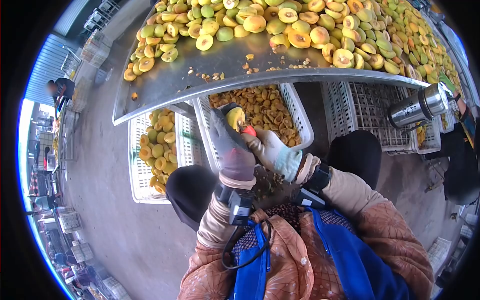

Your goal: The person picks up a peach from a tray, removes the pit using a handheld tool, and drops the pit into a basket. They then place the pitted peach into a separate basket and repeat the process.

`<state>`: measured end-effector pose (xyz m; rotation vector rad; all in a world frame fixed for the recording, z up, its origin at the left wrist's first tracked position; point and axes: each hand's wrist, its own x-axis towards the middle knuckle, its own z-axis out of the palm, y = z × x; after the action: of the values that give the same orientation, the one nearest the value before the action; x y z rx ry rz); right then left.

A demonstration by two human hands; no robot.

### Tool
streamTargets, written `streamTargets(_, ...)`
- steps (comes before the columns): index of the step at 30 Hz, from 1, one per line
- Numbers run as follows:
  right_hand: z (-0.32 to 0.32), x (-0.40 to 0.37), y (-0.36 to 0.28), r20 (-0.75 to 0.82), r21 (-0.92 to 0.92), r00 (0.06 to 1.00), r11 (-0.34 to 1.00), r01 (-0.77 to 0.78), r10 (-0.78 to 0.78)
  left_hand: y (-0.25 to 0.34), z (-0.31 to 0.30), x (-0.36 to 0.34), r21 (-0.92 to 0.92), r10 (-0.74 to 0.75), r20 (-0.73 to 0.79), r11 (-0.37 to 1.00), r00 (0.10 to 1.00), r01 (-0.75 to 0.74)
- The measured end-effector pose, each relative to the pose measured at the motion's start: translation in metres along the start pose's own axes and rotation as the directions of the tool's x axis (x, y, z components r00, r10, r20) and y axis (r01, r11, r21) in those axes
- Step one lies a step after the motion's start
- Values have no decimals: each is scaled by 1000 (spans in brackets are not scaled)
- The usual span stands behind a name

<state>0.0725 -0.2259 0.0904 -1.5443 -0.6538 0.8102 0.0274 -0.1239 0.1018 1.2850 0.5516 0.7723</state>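
Observation:
My left hand (226,131), in a dark grey glove, is closed around a yellow-green fruit half (235,118) above a white crate (305,122) of small brownish pieces. My right hand (266,146), in a white glove with a light blue cuff, grips a small tool with a red handle (248,130) against the fruit. The tool's tip is hidden at the fruit. Beyond both hands stands a metal table (165,82) heaped with halved yellow and green fruit (255,23).
A white crate (136,165) of fruit halves stands at left on the floor. Further white crates (345,107) are at right, by a steel flask (422,106) at the table's edge. Another person (62,89) stands far left; a co-worker's dark clothing (461,165) shows at right.

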Motion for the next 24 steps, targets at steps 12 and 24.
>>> streamTargets(12,3,-5,-1,98,95,993,994,58,-68,-13,-13,18,-377,-226,51,898,973,228)
streamTargets(24,5,2,1,220,14,976,1000,2,-5,-30,-31,35,-594,-389,388,587,835,550)
